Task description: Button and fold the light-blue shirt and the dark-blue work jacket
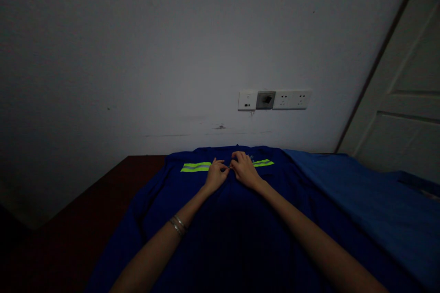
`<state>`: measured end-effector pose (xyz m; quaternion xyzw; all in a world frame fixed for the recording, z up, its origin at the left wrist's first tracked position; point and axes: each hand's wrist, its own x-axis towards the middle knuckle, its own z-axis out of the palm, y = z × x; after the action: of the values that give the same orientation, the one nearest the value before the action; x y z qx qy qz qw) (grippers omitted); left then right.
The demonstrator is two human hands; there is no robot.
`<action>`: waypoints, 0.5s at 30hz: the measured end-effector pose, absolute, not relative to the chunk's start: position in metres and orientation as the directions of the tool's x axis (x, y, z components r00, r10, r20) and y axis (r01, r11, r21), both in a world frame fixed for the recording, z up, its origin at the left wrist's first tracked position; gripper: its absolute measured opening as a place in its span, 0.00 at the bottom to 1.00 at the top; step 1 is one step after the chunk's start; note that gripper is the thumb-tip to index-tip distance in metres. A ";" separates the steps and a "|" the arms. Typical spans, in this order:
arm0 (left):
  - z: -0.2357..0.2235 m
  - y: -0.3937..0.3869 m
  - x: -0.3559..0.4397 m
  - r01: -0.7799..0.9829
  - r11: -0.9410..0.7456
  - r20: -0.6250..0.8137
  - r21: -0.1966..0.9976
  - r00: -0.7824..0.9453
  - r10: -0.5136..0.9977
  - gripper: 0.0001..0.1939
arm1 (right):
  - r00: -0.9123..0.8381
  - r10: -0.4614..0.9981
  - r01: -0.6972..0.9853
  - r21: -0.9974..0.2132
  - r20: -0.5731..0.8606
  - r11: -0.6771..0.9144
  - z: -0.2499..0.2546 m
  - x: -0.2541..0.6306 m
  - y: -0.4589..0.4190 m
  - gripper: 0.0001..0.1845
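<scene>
A dark blue work jacket [192, 201] with yellow-green reflective strips lies spread out in front of me. At its upper front middle, my left hand [217, 175] pinches the cloth between thumb and forefinger, with the other fingers slightly raised. My right hand [243, 168] meets it there, its fingers bent and its thumb and fingertips closed on the same spot of the jacket front. The fingertips nearly touch. Whether a button or a zip sits between them is too small and dark to tell. The right hand covers part of one reflective strip.
A lighter blue cloth [364, 201] lies on the right beside the jacket. The dark reddish table [85, 219] shows on the left. Behind it rises a pale wall [154, 55] with several switch and socket plates [290, 100]. A panelled door [405, 96] stands at the far right.
</scene>
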<state>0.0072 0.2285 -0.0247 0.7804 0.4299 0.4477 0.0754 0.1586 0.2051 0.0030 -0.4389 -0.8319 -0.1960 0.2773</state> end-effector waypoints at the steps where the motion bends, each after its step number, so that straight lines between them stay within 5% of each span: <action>1: -0.025 0.229 0.008 0.603 -0.609 0.631 0.514 0.215 0.745 0.05 | -0.466 0.611 0.842 0.109 0.640 0.528 0.002 0.158 0.205 0.07; 15: -0.023 0.232 0.013 0.515 -0.435 0.478 0.739 0.056 0.877 0.07 | -0.552 0.523 0.831 0.373 0.650 0.414 -0.012 0.152 0.207 0.10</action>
<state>0.0125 0.2320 -0.0226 0.7012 0.4962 0.4753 0.1903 0.1516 0.2068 -0.0118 -0.4174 -0.8106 -0.3448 0.2234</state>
